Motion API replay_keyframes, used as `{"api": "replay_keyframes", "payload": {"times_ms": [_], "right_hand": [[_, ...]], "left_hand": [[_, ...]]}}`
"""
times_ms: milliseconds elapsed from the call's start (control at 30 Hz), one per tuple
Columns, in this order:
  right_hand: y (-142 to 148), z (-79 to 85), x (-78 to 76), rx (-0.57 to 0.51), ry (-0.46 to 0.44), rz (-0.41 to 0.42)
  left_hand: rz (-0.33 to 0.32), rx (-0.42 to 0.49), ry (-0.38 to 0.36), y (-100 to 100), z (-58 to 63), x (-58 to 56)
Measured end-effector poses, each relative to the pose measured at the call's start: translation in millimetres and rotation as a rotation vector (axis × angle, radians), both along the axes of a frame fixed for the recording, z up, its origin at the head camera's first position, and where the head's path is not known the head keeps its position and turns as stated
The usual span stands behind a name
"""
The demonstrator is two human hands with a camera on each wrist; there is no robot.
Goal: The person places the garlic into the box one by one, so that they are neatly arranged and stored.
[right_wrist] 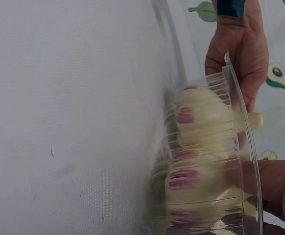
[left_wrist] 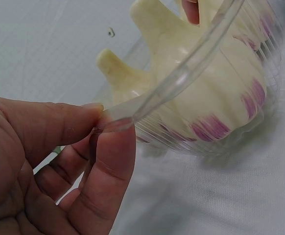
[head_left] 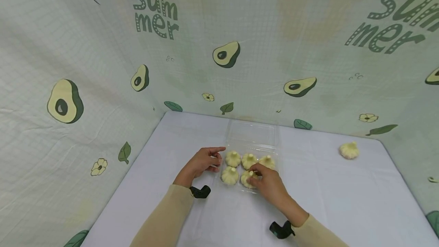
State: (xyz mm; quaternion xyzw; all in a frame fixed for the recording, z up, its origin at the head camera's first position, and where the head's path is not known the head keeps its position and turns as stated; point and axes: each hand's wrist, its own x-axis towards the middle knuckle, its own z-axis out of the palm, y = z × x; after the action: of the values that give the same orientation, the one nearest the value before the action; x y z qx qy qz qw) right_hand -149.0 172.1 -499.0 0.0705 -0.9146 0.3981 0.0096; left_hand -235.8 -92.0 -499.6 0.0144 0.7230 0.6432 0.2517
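A clear plastic clamshell box (head_left: 255, 151) lies on the table with its lid (head_left: 252, 132) folded back and several garlic bulbs inside. My left hand (head_left: 205, 160) is at the box's left side. Its thumb and forefinger pinch the rim (left_wrist: 169, 81) in the left wrist view. With bent fingers, my right hand (head_left: 269, 182) holds a garlic bulb (head_left: 247, 178) in the near row, down inside the box. In the right wrist view that bulb (right_wrist: 191, 178) shows purple streaks through the ribbed wall, beside another bulb (right_wrist: 201, 115).
One more garlic bulb (head_left: 349, 150) sits by itself at the table's far right. The white-covered table (head_left: 326, 186) ends at a printed cloth backdrop (head_left: 257, 22) behind and at the sides. Black wrist cameras (head_left: 282, 230) hang at both cuffs.
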Motion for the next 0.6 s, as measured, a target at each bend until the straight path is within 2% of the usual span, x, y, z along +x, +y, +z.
{"api": "replay_keyframes", "payload": {"times_ms": [600], "right_hand": [[2.5,7.8,-1.0,-0.057,-0.065,0.0]], "left_hand": [[-0.008,0.007,-0.002,-0.4,1.6,1.7]]}}
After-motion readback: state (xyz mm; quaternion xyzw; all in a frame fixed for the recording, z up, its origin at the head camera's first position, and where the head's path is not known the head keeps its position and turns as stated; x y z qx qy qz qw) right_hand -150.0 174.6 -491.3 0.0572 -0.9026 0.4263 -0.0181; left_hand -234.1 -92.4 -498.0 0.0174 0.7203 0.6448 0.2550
